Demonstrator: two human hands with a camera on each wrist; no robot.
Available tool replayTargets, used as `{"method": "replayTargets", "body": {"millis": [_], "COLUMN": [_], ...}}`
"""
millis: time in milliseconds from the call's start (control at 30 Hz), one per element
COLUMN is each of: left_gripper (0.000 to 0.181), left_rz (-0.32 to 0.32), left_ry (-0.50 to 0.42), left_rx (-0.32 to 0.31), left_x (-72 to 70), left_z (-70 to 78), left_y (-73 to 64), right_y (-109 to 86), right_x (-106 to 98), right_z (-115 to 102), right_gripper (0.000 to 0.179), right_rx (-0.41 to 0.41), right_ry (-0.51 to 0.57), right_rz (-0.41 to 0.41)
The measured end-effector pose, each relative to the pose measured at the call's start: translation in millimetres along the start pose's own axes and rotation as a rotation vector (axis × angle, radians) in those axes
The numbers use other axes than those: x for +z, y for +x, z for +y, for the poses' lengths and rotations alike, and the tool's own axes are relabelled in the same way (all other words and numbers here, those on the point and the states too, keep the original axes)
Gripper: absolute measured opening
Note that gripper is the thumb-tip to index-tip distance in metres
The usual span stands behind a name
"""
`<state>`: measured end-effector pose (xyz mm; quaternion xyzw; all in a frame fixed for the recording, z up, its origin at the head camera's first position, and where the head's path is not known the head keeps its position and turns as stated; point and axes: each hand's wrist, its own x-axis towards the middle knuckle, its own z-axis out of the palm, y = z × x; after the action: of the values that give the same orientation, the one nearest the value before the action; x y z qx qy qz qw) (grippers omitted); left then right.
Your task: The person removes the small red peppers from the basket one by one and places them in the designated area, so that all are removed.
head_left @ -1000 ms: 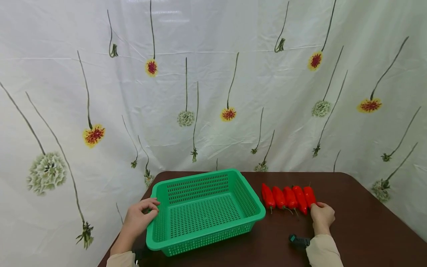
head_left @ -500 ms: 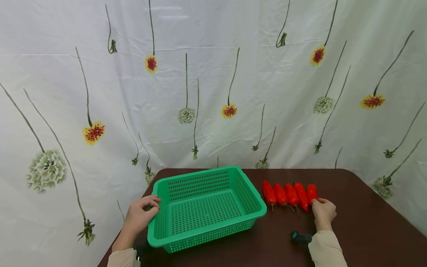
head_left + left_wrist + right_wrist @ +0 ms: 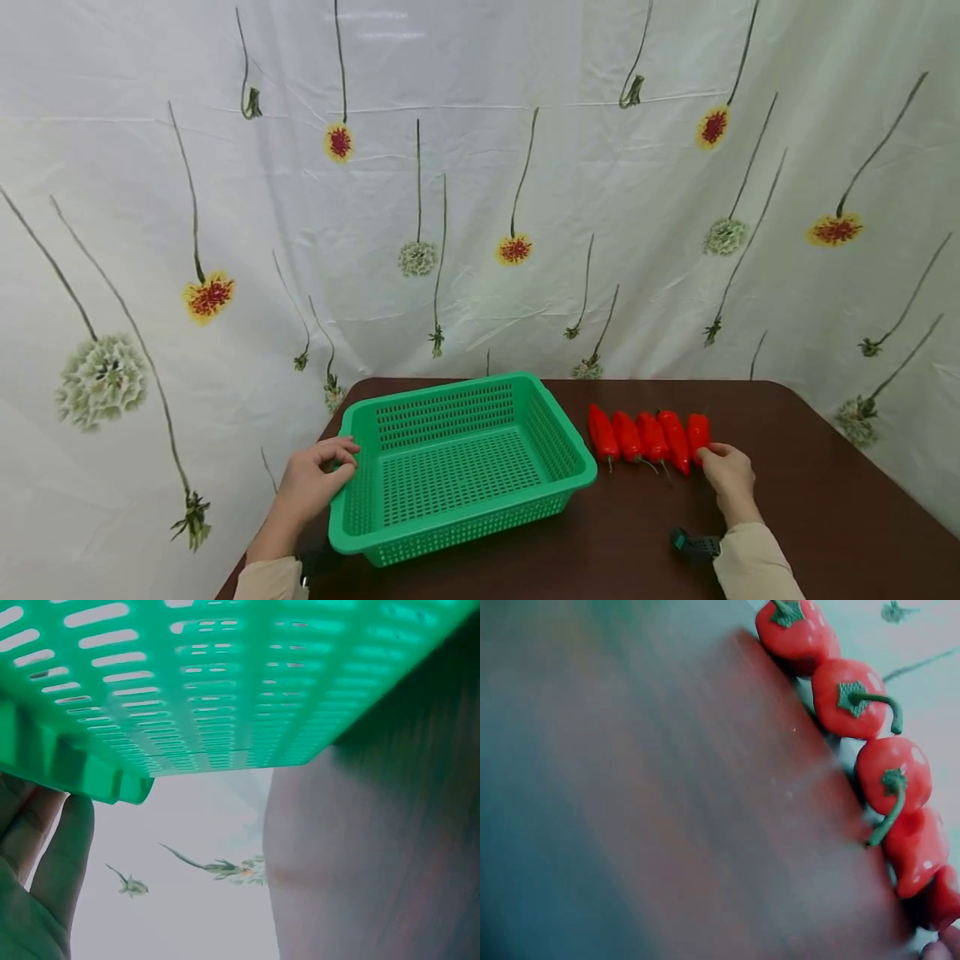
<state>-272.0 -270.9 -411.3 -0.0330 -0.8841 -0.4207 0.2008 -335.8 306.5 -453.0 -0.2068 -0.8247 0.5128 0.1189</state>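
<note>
My left hand (image 3: 311,483) grips the left rim of a green plastic basket (image 3: 465,518). Its fingers (image 3: 64,855) show right at the underside of the rim in the left wrist view. On the right, several red peppers with green stems lie side by side in a row. My right hand (image 3: 731,477) pinches the near end of the rightmost pepper (image 3: 698,432), which sits close beside a neighbouring pepper (image 3: 675,442). In the right wrist view only the fingertips (image 3: 935,950) of that hand show, at the lower right corner, by the end of the row.
The basket and peppers are on a dark brown table (image 3: 615,550). Behind it hangs a white curtain (image 3: 465,208) printed with flowers. The leftmost pepper (image 3: 603,435) lies close to the basket's right side. A black wrist device (image 3: 696,546) is strapped at the right sleeve.
The right wrist and sleeve have swung a little to the right, with the fingers still at the rightmost pepper. The head view has shifted slightly. The left hand stays on the rim.
</note>
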Motion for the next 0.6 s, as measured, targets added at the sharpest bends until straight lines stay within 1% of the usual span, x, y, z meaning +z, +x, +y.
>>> {"method": "replayTargets", "body": {"millis": [67, 167, 300, 367, 433, 533, 600], "left_gripper": [0.013, 0.011, 0.007, 0.012, 0.018, 0.030, 0.037], "left_rz": [-0.021, -0.061, -0.144, -0.199, -0.265, -0.352, -0.397], "left_ry": [0.024, 0.089, 0.200, 0.245, 0.274, 0.294, 0.307], "left_rx": [0.025, 0.077, 0.146, 0.188, 0.222, 0.246, 0.241], "left_x": [-2.4, -6.3, -12.1, -16.1, -20.4, -26.3, -28.9], "left_z": [-0.5, -0.5, 3.7, 7.3, 12.4, 22.5, 31.6], "left_y": [-1.9, -5.7, -6.1, -2.3, 3.6, 14.0, 21.1], "right_y": [-0.6, -1.7, -1.6, -1.0, -0.9, -2.0, -3.3], "right_x": [-2, -8, -20, -24, -27, -28, -27], "right_z": [1, 2, -4, -13, -24, -44, -56], "right_gripper": [0.055, 0.059, 0.065, 0.067, 0.069, 0.072, 0.075], "right_rx": [-0.035, -0.084, -0.136, -0.179, -0.242, -0.344, -0.400], "right_ry": [-0.054, -0.131, -0.197, -0.249, -0.320, -0.431, -0.477], "right_rz": [-0.058, -0.149, -0.272, -0.335, -0.389, -0.449, -0.480]}}
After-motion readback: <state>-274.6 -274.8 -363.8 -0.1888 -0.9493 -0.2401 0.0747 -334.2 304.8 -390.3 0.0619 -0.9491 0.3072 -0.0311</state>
